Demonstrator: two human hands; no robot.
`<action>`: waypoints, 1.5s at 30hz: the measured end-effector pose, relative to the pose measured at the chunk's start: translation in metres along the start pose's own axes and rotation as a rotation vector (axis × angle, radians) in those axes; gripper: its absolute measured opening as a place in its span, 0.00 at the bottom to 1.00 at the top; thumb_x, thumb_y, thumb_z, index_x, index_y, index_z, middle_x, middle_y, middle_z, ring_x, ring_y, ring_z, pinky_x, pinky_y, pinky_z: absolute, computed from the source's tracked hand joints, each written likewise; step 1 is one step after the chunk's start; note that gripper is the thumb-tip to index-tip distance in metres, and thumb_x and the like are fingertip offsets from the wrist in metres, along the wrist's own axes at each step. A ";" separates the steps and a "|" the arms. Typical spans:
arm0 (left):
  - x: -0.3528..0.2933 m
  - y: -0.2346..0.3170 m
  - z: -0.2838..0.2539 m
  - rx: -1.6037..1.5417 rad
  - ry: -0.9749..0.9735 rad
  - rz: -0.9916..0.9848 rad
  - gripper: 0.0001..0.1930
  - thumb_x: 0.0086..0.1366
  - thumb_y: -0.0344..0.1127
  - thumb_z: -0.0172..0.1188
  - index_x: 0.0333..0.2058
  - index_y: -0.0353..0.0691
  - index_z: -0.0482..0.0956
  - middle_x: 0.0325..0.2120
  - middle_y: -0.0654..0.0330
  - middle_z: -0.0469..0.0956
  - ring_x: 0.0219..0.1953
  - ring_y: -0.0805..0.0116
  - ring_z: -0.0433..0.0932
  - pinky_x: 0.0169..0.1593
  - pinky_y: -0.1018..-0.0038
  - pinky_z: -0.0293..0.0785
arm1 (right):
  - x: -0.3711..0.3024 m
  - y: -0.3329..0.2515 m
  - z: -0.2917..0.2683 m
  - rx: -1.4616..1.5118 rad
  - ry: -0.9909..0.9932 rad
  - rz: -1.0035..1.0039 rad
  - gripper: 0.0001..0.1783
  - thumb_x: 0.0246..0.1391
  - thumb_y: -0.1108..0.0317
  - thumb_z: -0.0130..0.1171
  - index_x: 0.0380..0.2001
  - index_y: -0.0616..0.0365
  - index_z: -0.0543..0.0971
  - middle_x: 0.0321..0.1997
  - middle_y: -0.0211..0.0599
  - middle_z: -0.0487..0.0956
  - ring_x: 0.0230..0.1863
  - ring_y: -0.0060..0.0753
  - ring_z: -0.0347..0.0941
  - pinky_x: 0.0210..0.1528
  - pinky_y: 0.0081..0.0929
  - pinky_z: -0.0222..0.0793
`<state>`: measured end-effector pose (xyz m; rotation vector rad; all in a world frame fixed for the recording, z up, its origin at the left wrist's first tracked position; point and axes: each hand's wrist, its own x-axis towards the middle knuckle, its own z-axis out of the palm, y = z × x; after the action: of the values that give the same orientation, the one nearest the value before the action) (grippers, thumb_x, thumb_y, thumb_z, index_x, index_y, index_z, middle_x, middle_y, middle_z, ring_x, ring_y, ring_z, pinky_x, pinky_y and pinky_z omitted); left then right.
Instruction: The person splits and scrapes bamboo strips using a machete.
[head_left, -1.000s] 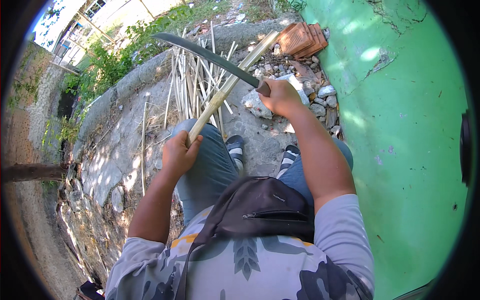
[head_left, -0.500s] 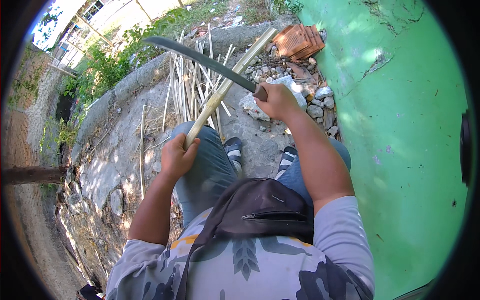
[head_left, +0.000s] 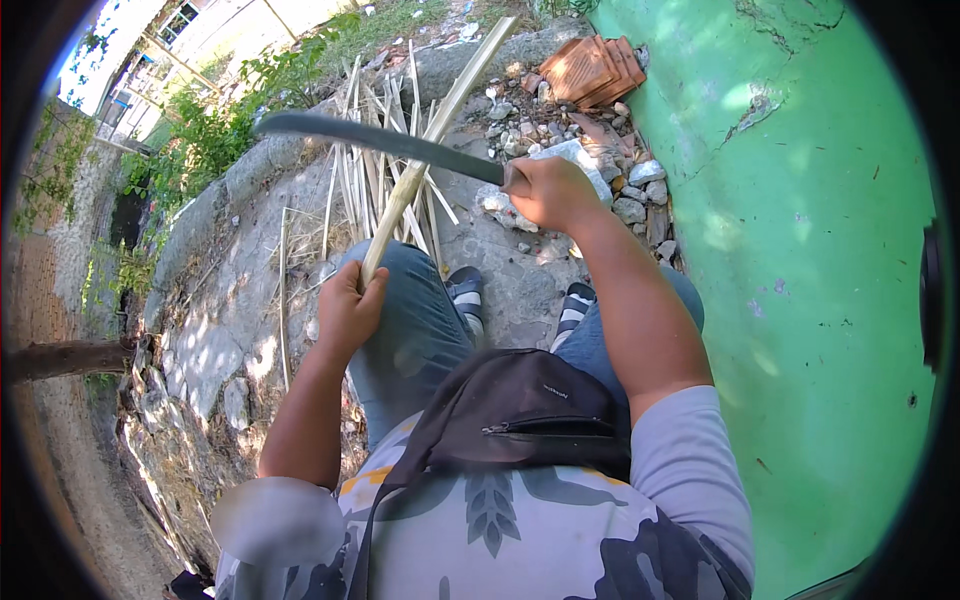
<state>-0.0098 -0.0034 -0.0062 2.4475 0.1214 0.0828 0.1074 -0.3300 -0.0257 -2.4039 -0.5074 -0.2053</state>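
My right hand is closed round the handle of a machete, whose long dark blade points left. The blade crosses the upper face of a pale bamboo strip; whether it touches or bites in is hard to tell. My left hand grips the near end of the strip beside my left knee. From there the strip slants up and away to the right, its far end free in the air. On the ground beyond my knees lies a heap of thin split bamboo sticks.
Broken stones and stacked orange roof tiles lie along the green wall at my right. A low stone kerb curves round the left and far side. A black bag rests on my lap.
The machete blade has swung lower and lies flatter, its tip further left. The bamboo strip has tilted steeper, its far end moving left and up; my left hand has shifted slightly left.
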 end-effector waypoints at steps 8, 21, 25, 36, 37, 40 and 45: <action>-0.001 0.002 -0.003 0.071 -0.006 0.024 0.17 0.64 0.44 0.66 0.26 0.35 0.76 0.14 0.55 0.72 0.17 0.62 0.71 0.25 0.62 0.67 | 0.003 0.011 -0.012 0.032 0.014 0.199 0.09 0.47 0.61 0.65 0.32 0.51 0.83 0.31 0.42 0.84 0.37 0.51 0.82 0.41 0.46 0.76; -0.009 0.010 0.004 0.253 0.064 0.136 0.19 0.63 0.45 0.66 0.24 0.36 0.72 0.17 0.49 0.74 0.20 0.46 0.75 0.27 0.55 0.68 | 0.006 0.004 -0.013 -0.112 -0.197 0.151 0.11 0.50 0.61 0.63 0.38 0.48 0.84 0.33 0.41 0.85 0.38 0.47 0.83 0.41 0.42 0.77; -0.008 0.013 0.009 0.228 0.088 0.129 0.18 0.63 0.45 0.66 0.24 0.36 0.72 0.18 0.49 0.74 0.21 0.45 0.75 0.28 0.55 0.68 | 0.002 0.026 0.000 0.140 -0.020 0.179 0.14 0.50 0.60 0.67 0.36 0.57 0.83 0.29 0.45 0.83 0.32 0.46 0.80 0.37 0.40 0.74; -0.007 0.010 0.004 0.252 0.033 0.113 0.18 0.62 0.44 0.66 0.24 0.37 0.72 0.18 0.48 0.74 0.22 0.45 0.76 0.29 0.55 0.70 | 0.002 0.028 0.001 0.009 -0.021 0.172 0.10 0.50 0.61 0.66 0.33 0.52 0.81 0.30 0.45 0.83 0.35 0.53 0.81 0.38 0.44 0.75; -0.006 0.010 0.006 0.253 0.036 0.113 0.18 0.62 0.44 0.66 0.24 0.37 0.72 0.18 0.48 0.74 0.22 0.44 0.76 0.29 0.54 0.70 | 0.003 0.035 0.003 0.060 0.064 0.196 0.10 0.50 0.61 0.66 0.33 0.53 0.81 0.30 0.46 0.83 0.36 0.53 0.81 0.38 0.44 0.75; -0.007 0.008 0.006 0.252 0.051 0.096 0.18 0.62 0.45 0.66 0.25 0.36 0.72 0.18 0.47 0.75 0.23 0.44 0.76 0.30 0.54 0.70 | 0.005 0.016 -0.001 0.001 0.001 0.170 0.10 0.50 0.60 0.65 0.35 0.51 0.82 0.32 0.44 0.84 0.38 0.53 0.81 0.40 0.45 0.76; -0.009 0.011 0.001 0.288 0.051 0.091 0.18 0.62 0.45 0.66 0.25 0.37 0.72 0.19 0.47 0.75 0.23 0.43 0.76 0.30 0.53 0.70 | 0.005 -0.010 -0.004 -0.279 -0.190 -0.019 0.12 0.50 0.60 0.65 0.38 0.48 0.83 0.34 0.43 0.84 0.39 0.51 0.82 0.43 0.45 0.77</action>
<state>-0.0183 -0.0134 -0.0004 2.7393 0.0466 0.1786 0.1079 -0.3240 -0.0154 -2.7075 -0.6227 -0.0584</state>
